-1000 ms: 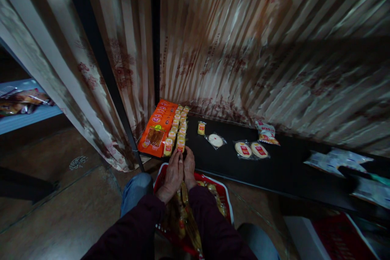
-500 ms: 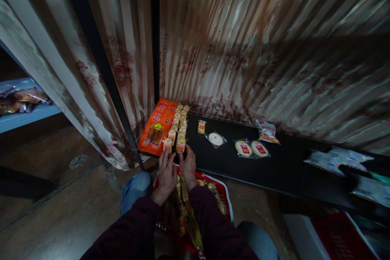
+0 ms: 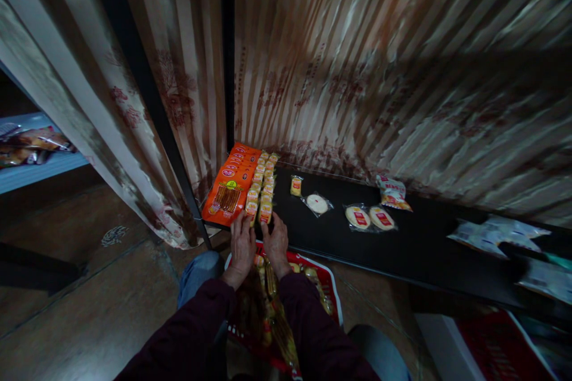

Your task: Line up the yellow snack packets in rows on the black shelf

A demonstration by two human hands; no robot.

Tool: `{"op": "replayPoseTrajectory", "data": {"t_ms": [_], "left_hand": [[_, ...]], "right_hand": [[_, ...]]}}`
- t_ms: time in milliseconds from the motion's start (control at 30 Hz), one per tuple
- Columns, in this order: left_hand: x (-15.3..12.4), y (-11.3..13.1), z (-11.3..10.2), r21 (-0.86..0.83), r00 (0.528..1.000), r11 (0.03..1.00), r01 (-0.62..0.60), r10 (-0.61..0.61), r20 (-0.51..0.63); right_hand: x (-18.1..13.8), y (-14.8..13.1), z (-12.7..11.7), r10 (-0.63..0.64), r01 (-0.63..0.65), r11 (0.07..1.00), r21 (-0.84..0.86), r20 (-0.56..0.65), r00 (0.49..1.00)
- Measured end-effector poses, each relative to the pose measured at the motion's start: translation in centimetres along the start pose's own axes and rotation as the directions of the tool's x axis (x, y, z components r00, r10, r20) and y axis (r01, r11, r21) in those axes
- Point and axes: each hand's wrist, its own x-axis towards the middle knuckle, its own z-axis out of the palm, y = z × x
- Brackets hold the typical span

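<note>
Two rows of small wrapped cakes (image 3: pixel 268 181) in clear packs with orange-red labels lie on the black shelf (image 3: pixel 420 238). My left hand (image 3: pixel 242 250) has its fingertips on the near end of the front cake (image 3: pixel 251 209) in the left row. With thumb and forefinger, my right hand (image 3: pixel 276 245) grips the front cake (image 3: pixel 265 212) in the right row. Left of the rows, overlapping orange snack bags (image 3: pixel 227 193) lie fanned out. Below my hands, a red basket (image 3: pixel 334 294) holds several wrapped snacks, partly hidden by my forearms.
Along the shelf to the right lie a single small cake (image 3: pixel 295 186), a round white pack (image 3: pixel 317 204), two round labelled packs (image 3: pixel 370 218), a red-and-white bag (image 3: pixel 393 193) and pale bags (image 3: pixel 496 235). A black post (image 3: pixel 152 92) and patterned curtain (image 3: pixel 304 71) border the shelf.
My left hand has shifted the front cake of the left row slightly to the right, in line with its row. The right hand has stayed nearly in place.
</note>
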Motion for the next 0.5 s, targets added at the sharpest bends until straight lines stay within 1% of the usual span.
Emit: {"op": "replayPoseTrajectory", "data": {"t_ms": [100, 300, 400, 500], "left_hand": [[0.2, 0.0, 0.2, -0.011, 1.000, 1.000, -0.008, 0.009, 0.010], [0.3, -0.9, 0.6, 0.004, 1.000, 1.000, 0.000, 0.000, 0.000], [0.2, -1.1, 0.7, 0.068, 1.000, 0.997, -0.019, 0.020, -0.019], [0.3, -1.1, 0.7, 0.167, 0.997, 0.984, -0.058, 0.065, -0.034]], "right_hand": [[0.0, 0.0, 0.0, -0.017, 0.017, 1.000, -0.006, -0.001, 1.000], [0.1, -0.5, 0.0, 0.007, -0.007, 1.000, -0.029, 0.011, 1.000], [0.2, -0.8, -0.1, 0.004, -0.003, 0.999, -0.034, 0.014, 1.000], [0.4, -1.0, -0.3, 0.008, -0.006, 0.999, -0.042, 0.031, 0.999]]}}
